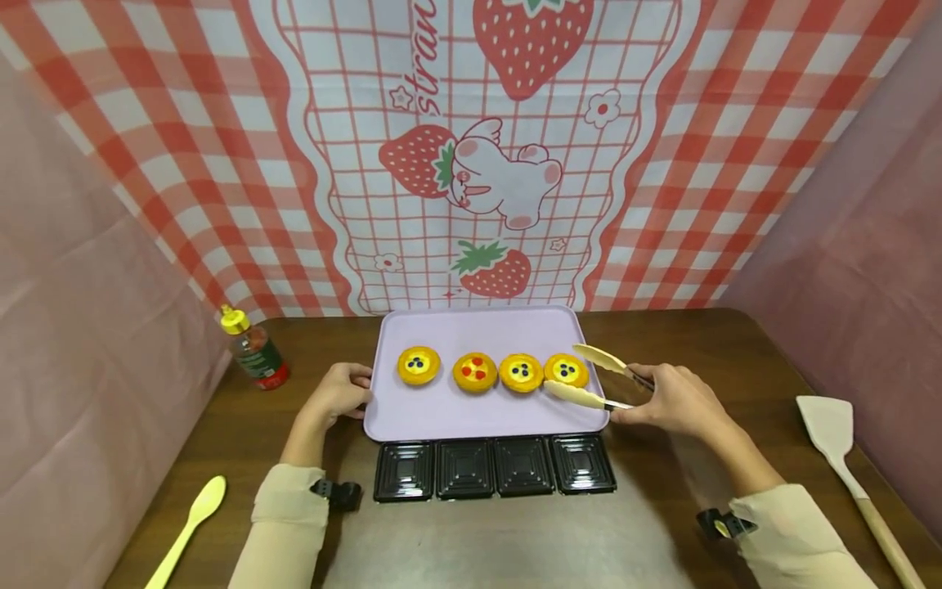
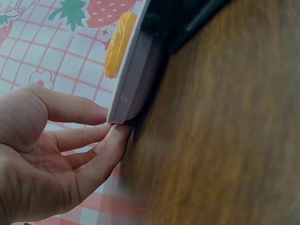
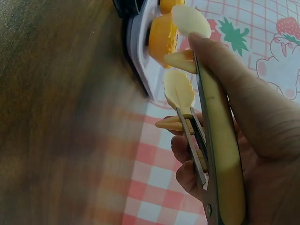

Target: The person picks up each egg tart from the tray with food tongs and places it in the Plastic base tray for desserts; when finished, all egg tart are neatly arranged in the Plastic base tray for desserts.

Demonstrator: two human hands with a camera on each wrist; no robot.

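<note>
- A four-section black tray [image 1: 465,469] lies nearest, just in front of the lilac tray [image 1: 486,421].
- The right hand [image 1: 673,398] grasps the tongs [image 1: 577,396], their tips parted at the rightmost tart [image 1: 566,371]; contact cannot be told.
- The left hand [image 1: 342,393] pinches the lilac tray's rim.
- Farther in, all four tarts [image 1: 475,373] rest on the lilac tray; none is lifted, so the pick-up seems unfinished.

Red-checked strawberry cloth [image 1: 471,155] behind a brown wood-grain tabletop [image 1: 692,339], pink fabric [image 1: 88,311] either side
</note>
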